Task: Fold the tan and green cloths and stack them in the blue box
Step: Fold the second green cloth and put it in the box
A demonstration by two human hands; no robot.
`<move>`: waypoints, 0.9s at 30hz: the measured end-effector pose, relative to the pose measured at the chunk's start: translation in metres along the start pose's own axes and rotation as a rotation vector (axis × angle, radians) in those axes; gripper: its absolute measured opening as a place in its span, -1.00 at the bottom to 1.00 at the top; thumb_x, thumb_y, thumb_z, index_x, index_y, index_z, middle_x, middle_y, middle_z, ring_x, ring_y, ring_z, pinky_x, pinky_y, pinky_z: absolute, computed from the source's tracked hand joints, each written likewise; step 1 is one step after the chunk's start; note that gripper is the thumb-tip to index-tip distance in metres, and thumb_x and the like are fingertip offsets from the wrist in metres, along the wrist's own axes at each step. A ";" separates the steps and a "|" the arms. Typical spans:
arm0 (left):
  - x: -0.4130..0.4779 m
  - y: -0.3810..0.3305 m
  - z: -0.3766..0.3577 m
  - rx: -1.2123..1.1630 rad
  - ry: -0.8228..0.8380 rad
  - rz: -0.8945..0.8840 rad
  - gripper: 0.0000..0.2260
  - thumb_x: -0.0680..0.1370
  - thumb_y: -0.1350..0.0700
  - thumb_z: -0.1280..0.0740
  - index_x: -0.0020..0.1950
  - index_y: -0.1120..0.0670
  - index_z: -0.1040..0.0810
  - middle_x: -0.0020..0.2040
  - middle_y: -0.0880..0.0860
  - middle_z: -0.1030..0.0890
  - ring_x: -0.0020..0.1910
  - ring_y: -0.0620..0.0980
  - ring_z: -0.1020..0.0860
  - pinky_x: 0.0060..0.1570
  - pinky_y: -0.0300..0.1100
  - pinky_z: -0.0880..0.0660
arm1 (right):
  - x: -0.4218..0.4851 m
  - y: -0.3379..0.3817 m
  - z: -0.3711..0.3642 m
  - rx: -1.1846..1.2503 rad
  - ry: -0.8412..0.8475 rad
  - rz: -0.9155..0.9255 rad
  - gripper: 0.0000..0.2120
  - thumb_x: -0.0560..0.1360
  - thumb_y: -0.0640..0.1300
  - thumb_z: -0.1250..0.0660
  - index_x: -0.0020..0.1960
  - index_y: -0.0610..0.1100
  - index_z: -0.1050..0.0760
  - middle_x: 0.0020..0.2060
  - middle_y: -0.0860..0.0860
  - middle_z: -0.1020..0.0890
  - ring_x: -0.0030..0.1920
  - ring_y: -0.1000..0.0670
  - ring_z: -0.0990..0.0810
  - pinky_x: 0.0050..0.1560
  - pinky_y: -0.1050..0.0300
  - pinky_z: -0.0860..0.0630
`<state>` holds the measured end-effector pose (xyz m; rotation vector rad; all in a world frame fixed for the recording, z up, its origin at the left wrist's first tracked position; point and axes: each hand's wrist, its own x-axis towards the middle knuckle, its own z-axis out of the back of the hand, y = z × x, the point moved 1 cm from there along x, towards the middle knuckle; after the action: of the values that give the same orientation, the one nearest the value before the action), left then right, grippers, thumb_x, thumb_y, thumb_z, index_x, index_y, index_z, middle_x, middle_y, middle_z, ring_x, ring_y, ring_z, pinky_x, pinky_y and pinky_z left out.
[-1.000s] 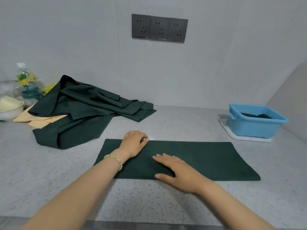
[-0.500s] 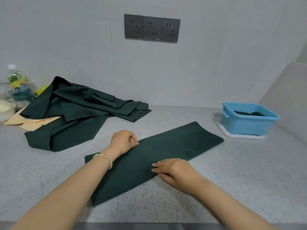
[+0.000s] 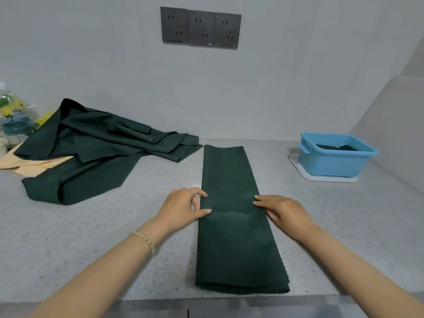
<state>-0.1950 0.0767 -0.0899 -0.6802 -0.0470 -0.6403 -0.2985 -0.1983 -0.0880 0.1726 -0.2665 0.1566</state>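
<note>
A dark green cloth [image 3: 231, 237], folded into a long strip, lies on the counter and runs from the front edge away from me. My left hand [image 3: 183, 207] pinches its left edge at mid-length with curled thumb and forefinger. My right hand [image 3: 282, 210] touches the right edge opposite with nearly straight fingers. A heap of unfolded green cloths [image 3: 91, 152] lies at the back left, partly covering a tan cloth [image 3: 34, 164]. The blue box [image 3: 332, 166] stands at the back right with a folded green cloth [image 3: 332, 148] inside.
The box sits on a white tray [image 3: 321, 177]. A plastic bottle [image 3: 11, 115] and a white bowl [image 3: 2, 145] stand at the far left by the wall. The counter's front edge runs just below the strip's near end. A side wall rises right of the box.
The green strip has been turned from lying left to right across the counter to pointing away from me. Both hands moved from its top onto its two long edges.
</note>
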 end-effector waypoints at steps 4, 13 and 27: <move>-0.013 0.008 0.011 0.254 0.002 -0.229 -0.67 0.54 -0.15 -0.27 0.29 -0.15 -0.46 -0.03 -0.22 -0.52 0.02 -0.22 -0.41 0.22 -0.20 -0.32 | -0.014 0.009 0.009 0.001 -0.106 0.160 -0.65 0.43 -0.28 -0.43 0.19 -0.06 -0.61 0.25 0.07 -0.55 0.20 0.02 -0.58 0.11 0.14 -0.55; -0.025 -0.005 0.025 0.615 0.052 -0.711 -0.69 0.49 -0.09 -0.39 0.23 -0.11 -0.60 0.14 -0.23 -0.61 0.03 -0.20 -0.57 0.15 -0.27 -0.46 | -0.026 0.013 0.011 -0.076 -0.076 0.333 -0.59 0.32 -0.28 -0.53 0.14 -0.04 -0.63 0.12 0.09 -0.64 0.13 0.06 -0.62 0.11 0.11 -0.56; -0.008 0.000 0.007 -0.006 -0.010 -0.051 -0.76 0.52 -0.03 -0.26 -0.25 0.02 -0.62 -0.38 -0.07 -0.53 -0.34 -0.16 -0.40 -0.26 -0.27 -0.32 | 0.001 0.013 0.015 0.647 0.019 -0.233 -0.85 0.49 -0.30 -0.33 -0.21 -0.14 -0.61 -0.26 0.09 -0.66 -0.22 0.13 -0.60 -0.09 0.09 -0.56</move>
<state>-0.2004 0.0857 -0.0864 -0.6892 -0.0715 -0.6861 -0.3038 -0.1885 -0.0720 0.8407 -0.1671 0.0077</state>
